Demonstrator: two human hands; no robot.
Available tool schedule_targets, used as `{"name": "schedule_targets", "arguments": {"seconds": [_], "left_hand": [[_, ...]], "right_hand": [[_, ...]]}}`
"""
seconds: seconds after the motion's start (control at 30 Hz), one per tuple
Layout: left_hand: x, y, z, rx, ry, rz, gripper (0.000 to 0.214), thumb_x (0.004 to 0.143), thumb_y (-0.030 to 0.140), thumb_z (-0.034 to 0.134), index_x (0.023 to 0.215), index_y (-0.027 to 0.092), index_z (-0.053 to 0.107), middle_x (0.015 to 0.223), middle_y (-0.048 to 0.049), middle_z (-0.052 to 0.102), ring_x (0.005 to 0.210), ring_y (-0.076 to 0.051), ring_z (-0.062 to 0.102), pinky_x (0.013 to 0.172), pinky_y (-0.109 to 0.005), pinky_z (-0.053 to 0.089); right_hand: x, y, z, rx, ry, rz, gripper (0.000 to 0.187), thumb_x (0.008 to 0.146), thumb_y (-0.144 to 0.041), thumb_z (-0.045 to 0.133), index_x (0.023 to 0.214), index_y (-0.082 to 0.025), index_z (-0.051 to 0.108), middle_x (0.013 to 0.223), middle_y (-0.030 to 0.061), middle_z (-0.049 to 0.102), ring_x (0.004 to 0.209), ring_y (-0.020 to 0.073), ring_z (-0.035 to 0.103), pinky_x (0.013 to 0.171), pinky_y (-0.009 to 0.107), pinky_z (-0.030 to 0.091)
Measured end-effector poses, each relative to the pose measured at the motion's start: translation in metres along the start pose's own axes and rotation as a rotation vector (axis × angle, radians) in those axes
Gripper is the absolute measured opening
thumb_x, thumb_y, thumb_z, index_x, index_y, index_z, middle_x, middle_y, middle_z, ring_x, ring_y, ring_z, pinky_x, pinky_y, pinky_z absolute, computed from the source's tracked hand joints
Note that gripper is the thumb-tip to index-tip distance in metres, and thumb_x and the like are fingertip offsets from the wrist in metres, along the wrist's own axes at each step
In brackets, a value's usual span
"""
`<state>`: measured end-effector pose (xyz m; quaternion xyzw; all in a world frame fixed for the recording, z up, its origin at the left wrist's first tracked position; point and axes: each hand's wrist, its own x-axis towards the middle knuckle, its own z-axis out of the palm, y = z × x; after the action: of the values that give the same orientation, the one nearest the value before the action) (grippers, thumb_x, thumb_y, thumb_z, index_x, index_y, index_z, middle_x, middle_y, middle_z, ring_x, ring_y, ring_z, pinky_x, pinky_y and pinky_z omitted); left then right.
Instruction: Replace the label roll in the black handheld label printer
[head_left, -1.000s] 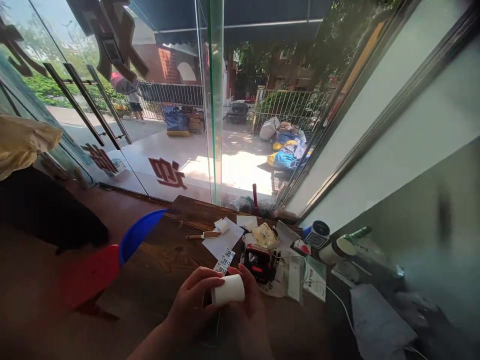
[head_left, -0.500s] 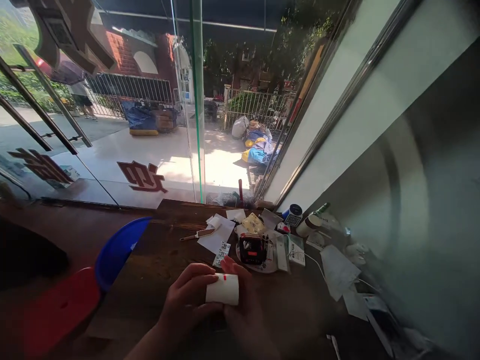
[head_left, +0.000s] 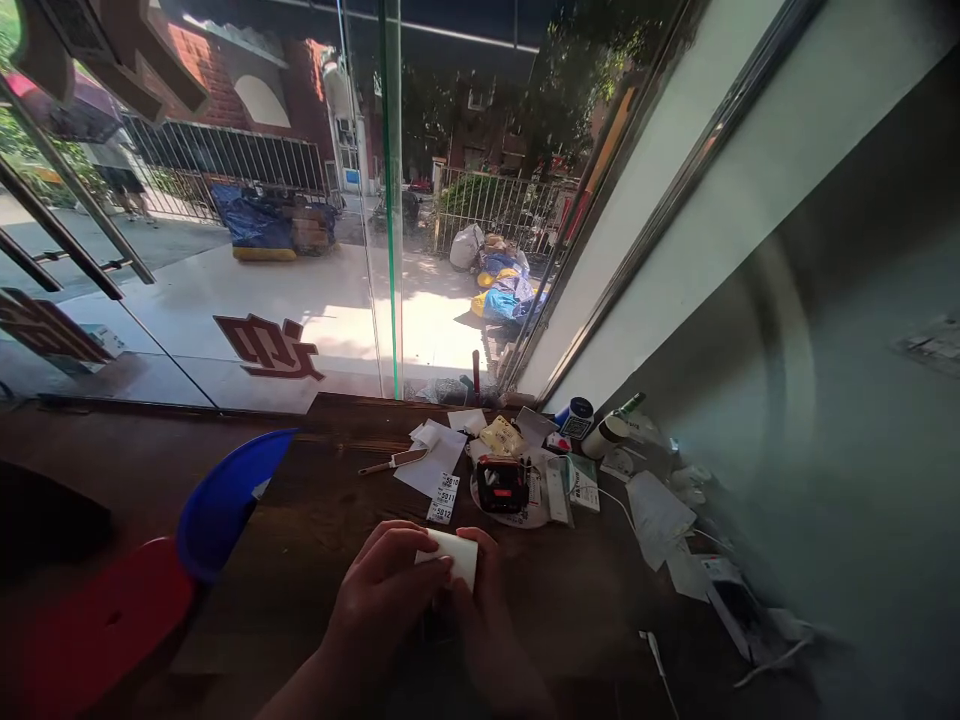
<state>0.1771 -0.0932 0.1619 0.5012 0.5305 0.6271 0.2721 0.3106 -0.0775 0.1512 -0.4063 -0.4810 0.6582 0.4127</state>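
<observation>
A roll of white paper (head_left: 459, 556) is held between my two hands above the near part of the dark table. My left hand (head_left: 390, 575) is closed round its left side, with the thumb across the front. On the right, my right hand (head_left: 484, 585) grips the other end, fingers over the top edge and thumb low at the front. Just beyond the roll lies a strip of printed number labels (head_left: 444, 498). A black device with red parts (head_left: 502, 484) sits on a round, printed mat to the right of the labels.
A brush-like tool (head_left: 391, 462) rests partly on white paper (head_left: 442, 468). Behind the device are a yellow packet (head_left: 501, 436), a blue can (head_left: 576, 418) and a bottle (head_left: 609, 432). Papers and cables line the right side. Blue (head_left: 225, 510) and red (head_left: 105, 610) stools stand left of the table (head_left: 300, 590).
The roll has been turned in my hands; the red mark on it no longer shows. My left thumb has come up across its front. The view has shifted slightly to the right.
</observation>
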Motion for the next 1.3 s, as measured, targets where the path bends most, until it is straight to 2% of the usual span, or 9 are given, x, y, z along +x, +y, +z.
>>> {"name": "schedule_targets", "arguments": {"seconds": [0.07, 0.17, 0.37, 0.43, 0.53, 0.7, 0.87, 1.03, 1.3], "left_hand": [[0.001, 0.005, -0.003, 0.104, 0.005, 0.132, 0.006, 0.077, 0.029, 0.069, 0.081, 0.024, 0.071, 0.084, -0.0029, 0.063, 0.076, -0.014, 0.064, 0.059, -0.021, 0.057], [0.006, 0.011, -0.010, 0.281, -0.079, 0.302, 0.010, 0.082, 0.026, 0.064, 0.080, 0.027, 0.074, 0.082, -0.0029, 0.064, 0.081, -0.013, 0.062, 0.067, -0.021, 0.056], [0.014, 0.012, -0.019, 0.305, -0.176, 0.161, 0.007, 0.076, 0.028, 0.070, 0.071, 0.025, 0.074, 0.075, 0.0000, 0.064, 0.068, -0.009, 0.063, 0.062, -0.017, 0.052], [0.017, 0.012, -0.020, 0.288, -0.231, 0.093, 0.002, 0.071, 0.024, 0.074, 0.070, 0.025, 0.074, 0.075, 0.0012, 0.064, 0.066, -0.008, 0.063, 0.061, -0.015, 0.052], [0.022, 0.013, -0.021, 0.285, -0.279, 0.057, 0.010, 0.064, 0.016, 0.078, 0.065, 0.024, 0.074, 0.072, 0.0022, 0.063, 0.062, -0.007, 0.062, 0.057, -0.013, 0.050], [0.023, 0.015, -0.023, 0.220, -0.248, 0.172, 0.004, 0.068, 0.021, 0.077, 0.068, 0.023, 0.074, 0.070, 0.0009, 0.065, 0.061, -0.008, 0.063, 0.055, -0.014, 0.051], [0.021, 0.023, -0.023, 0.279, -0.138, 0.416, 0.008, 0.075, 0.025, 0.072, 0.068, 0.022, 0.072, 0.068, 0.0009, 0.066, 0.065, -0.010, 0.063, 0.059, -0.018, 0.053], [0.017, 0.029, -0.022, 0.331, -0.139, 0.526, 0.006, 0.080, 0.021, 0.067, 0.077, 0.021, 0.071, 0.074, 0.0005, 0.067, 0.071, -0.010, 0.062, 0.064, -0.021, 0.055], [0.011, 0.025, -0.022, 0.333, -0.212, 0.435, 0.015, 0.081, 0.014, 0.062, 0.086, 0.025, 0.071, 0.081, -0.0009, 0.064, 0.078, -0.009, 0.060, 0.061, -0.015, 0.056]], "right_hand": [[-0.001, 0.004, 0.000, -0.060, 0.023, -0.005, 0.048, 0.081, -0.056, 0.055, 0.119, -0.028, 0.042, 0.098, 0.0035, 0.058, 0.077, 0.0181, 0.055, 0.072, 0.033, 0.048], [-0.001, 0.008, -0.003, -0.127, 0.018, -0.018, 0.049, 0.082, -0.054, 0.054, 0.121, -0.027, 0.042, 0.102, 0.0054, 0.058, 0.080, 0.0195, 0.056, 0.075, 0.035, 0.048], [0.000, 0.006, -0.008, -0.286, -0.039, -0.031, 0.052, 0.083, -0.058, 0.047, 0.122, -0.025, 0.041, 0.110, 0.0076, 0.055, 0.091, 0.0224, 0.055, 0.081, 0.037, 0.047], [0.000, 0.002, -0.008, -0.332, -0.062, -0.014, 0.052, 0.083, -0.059, 0.045, 0.121, -0.024, 0.040, 0.109, 0.0078, 0.054, 0.091, 0.0226, 0.055, 0.082, 0.037, 0.046], [-0.001, -0.003, -0.006, -0.340, -0.087, -0.004, 0.048, 0.084, -0.057, 0.044, 0.119, -0.024, 0.039, 0.107, 0.0072, 0.055, 0.090, 0.0220, 0.055, 0.081, 0.035, 0.046], [-0.001, -0.012, -0.004, -0.283, -0.135, -0.049, 0.044, 0.086, -0.054, 0.043, 0.118, -0.024, 0.040, 0.097, 0.0049, 0.060, 0.081, 0.0196, 0.056, 0.073, 0.032, 0.048], [0.001, -0.015, -0.003, -0.301, -0.161, -0.050, 0.042, 0.086, -0.050, 0.045, 0.118, -0.024, 0.039, 0.095, 0.0047, 0.060, 0.075, 0.0182, 0.058, 0.069, 0.031, 0.050], [-0.002, -0.015, -0.007, -0.316, -0.127, -0.010, 0.046, 0.084, -0.051, 0.046, 0.120, -0.023, 0.039, 0.105, 0.0082, 0.055, 0.083, 0.0204, 0.057, 0.076, 0.035, 0.048], [-0.002, -0.016, -0.013, -0.371, -0.122, 0.002, 0.048, 0.083, -0.049, 0.047, 0.122, -0.023, 0.039, 0.109, 0.0090, 0.054, 0.092, 0.0234, 0.054, 0.084, 0.040, 0.045]]}}
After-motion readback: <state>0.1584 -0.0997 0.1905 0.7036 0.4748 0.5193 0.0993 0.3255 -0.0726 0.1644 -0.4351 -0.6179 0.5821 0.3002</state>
